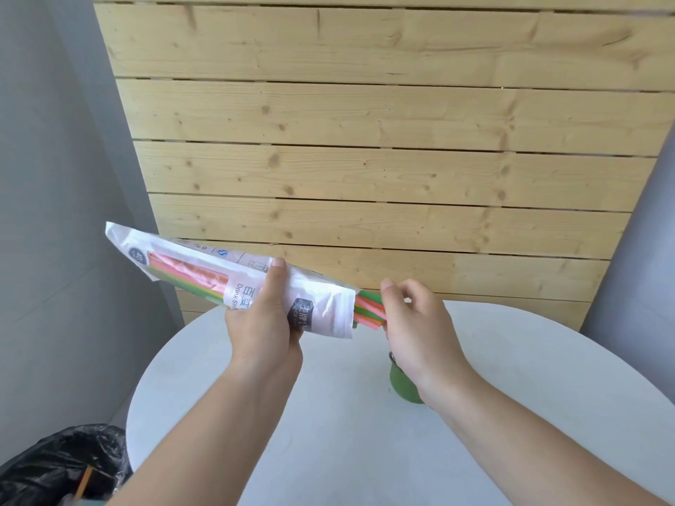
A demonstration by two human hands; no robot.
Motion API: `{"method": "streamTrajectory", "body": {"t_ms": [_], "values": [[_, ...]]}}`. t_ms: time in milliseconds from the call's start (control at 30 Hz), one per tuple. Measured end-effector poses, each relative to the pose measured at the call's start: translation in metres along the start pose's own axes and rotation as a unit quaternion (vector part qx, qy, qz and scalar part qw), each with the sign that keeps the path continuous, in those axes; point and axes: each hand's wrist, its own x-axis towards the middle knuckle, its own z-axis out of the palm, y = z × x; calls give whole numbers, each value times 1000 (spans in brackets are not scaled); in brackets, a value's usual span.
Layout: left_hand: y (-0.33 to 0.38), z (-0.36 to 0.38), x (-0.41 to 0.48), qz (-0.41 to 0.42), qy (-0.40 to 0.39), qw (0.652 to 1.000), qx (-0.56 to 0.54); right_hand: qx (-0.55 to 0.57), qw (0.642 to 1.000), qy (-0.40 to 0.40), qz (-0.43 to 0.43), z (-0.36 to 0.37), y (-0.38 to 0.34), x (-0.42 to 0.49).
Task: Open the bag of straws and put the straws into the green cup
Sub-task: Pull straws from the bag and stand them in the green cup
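You have the bag of straws (204, 264) up in the air above the counter (529, 359), lying at a slant, its sealed end high to your left and its mouth low to your right; your left hand (263, 323) grips it round the middle, thumb over the top and the other fingers (297, 328) wrapped beneath, so that hand is clenched on the bag.

The opening step looks done; the mouth of the bag gapes and the straws (367, 308), pink, green and orange, stick out of it a short way; most of their length sits inside the wrapper.

Your right hand (420, 323) is at those exposed tips, its fingers (389, 286) curled in towards them; whether they have closed on the straws or only touch them cannot be told from here, since the hand hides the contact.

The green cup (400, 381) stands on the counter below your right wrist, partly covered by it; no straw shows in what can be seen of it, though its mouth is hidden.

So, by my judgement, you are about midway; what is left is to draw the bundle clear of the bag, bring it over the cup, and stand the straws in it; the empty wrapper would then want setting aside, perhaps in the black bin bag (62, 458) at your lower left.
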Motion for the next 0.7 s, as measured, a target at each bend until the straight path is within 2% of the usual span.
{"method": "streamTrajectory", "body": {"t_ms": [133,233,333,433,567,700], "values": [[-5,1,-2,-27,22,999,-12,-36,996,12,-82,-1,7,3],[-5,1,1,-22,42,999,-26,-31,993,23,-109,-7,8,9],[-1,0,5,-8,57,997,-43,40,997,39,-59,-16,9,17],[0,-1,5,-4,65,997,-45,102,995,8,17,-18,8,15],[-7,4,0,-10,65,997,-31,89,996,-10,13,-10,11,8],[-6,3,0,-10,73,997,-27,164,986,13,26,-13,7,11]]}}
